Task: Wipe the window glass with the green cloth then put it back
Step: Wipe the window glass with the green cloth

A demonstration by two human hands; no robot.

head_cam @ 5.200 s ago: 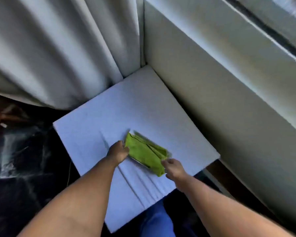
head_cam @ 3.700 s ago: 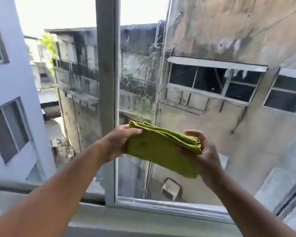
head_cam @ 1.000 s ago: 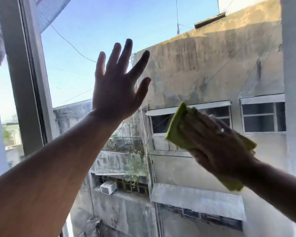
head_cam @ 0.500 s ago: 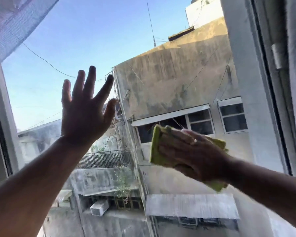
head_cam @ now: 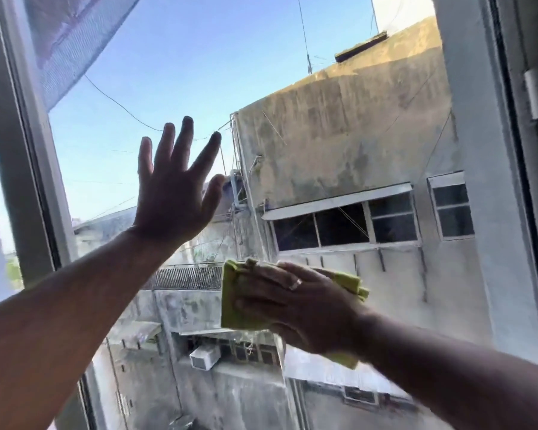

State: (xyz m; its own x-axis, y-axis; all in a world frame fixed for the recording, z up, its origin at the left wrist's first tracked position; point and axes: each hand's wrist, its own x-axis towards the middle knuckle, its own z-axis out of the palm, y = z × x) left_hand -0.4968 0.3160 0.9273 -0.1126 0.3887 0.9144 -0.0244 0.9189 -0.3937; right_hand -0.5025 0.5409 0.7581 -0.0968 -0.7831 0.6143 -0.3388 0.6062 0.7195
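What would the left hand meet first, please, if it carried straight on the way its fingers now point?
The left hand points up the window glass; that stretch looks free up to the mesh netting near the top corner, though depth is unclear.

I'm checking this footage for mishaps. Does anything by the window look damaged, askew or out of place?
Nothing stands out. The right hand presses the folded green cloth flat to the window glass, the left hand is spread open beside it, and no crack shows.
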